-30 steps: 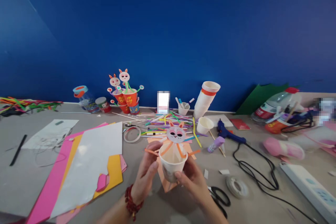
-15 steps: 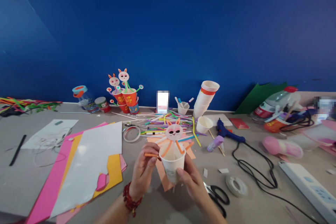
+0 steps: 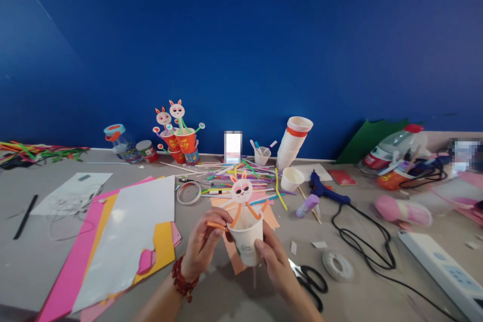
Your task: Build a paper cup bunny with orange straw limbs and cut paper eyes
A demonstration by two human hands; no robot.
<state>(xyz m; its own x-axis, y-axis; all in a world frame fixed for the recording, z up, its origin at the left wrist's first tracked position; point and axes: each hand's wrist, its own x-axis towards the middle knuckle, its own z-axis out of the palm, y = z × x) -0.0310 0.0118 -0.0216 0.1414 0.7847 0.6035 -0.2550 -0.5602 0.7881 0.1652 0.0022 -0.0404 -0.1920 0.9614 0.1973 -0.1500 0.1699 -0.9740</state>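
Observation:
A white paper cup [image 3: 247,244] is held above the table in the head view, its mouth upward. My right hand [image 3: 273,256] grips it from the right, thumb on its front. My left hand [image 3: 208,239] pinches an orange pipe cleaner [image 3: 217,225] at the cup's left rim, a red beaded bracelet on that wrist. A rabbit face [image 3: 241,190] of white paper with pink ears stands over the cup's mouth. Orange pipe cleaners bend inside the cup and out past its right rim. A thin pale stick shows below the cup.
Coloured sticks [image 3: 226,176] lie behind the cup. Black-handled scissors [image 3: 311,282], a tape roll [image 3: 337,265] and a blue glue gun [image 3: 328,190] are at the right. Paper sheets [image 3: 132,221] spread on the left; finished rabbit cups [image 3: 184,140] stand behind.
The cup and rabbit face have shifted slightly left and the cup has turned a little, bringing its printed mark more into view. Both hands keep their hold.

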